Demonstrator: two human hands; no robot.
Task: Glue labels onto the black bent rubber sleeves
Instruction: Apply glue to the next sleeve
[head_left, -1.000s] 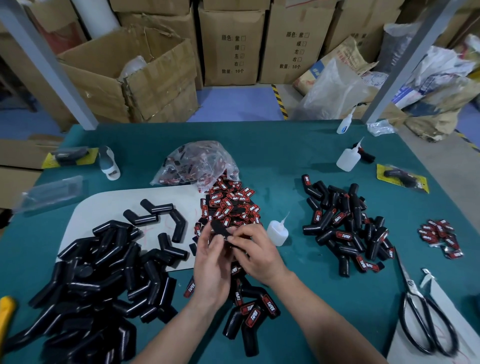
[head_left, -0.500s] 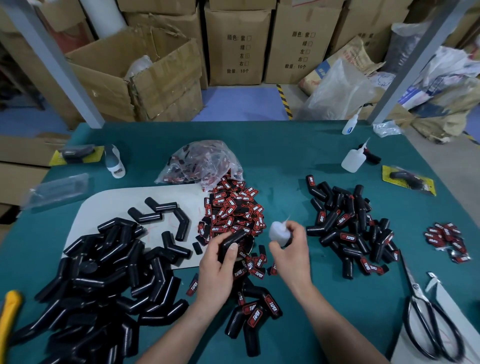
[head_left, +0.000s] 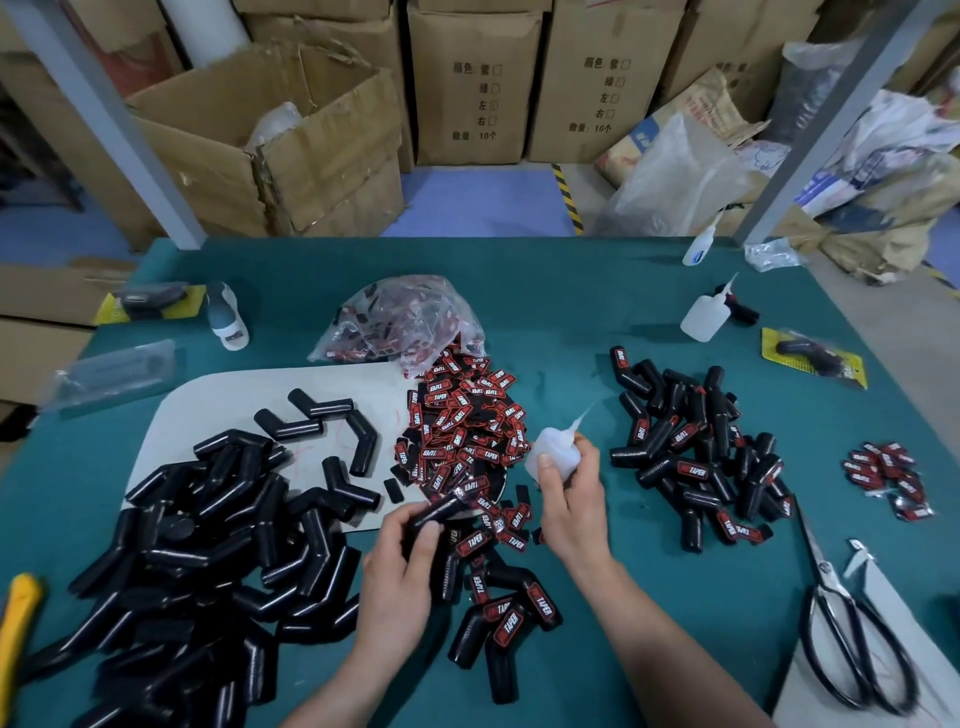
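Black unlabelled sleeves (head_left: 197, 561) lay heaped at your left on the worktop (head_left: 571, 322), a bigger heap than the labelled pile (head_left: 696, 457) at your right, so you looked under halfway. Your left grip (head_left: 400, 577) curled round one bare sleeve (head_left: 436, 512). Your right grip (head_left: 569, 504) held the glue bottle (head_left: 553, 454) near it, nozzle pointing away.

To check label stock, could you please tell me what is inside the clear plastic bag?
Red-and-black labels show through the clear plastic bag; how many lie deeper is hidden.
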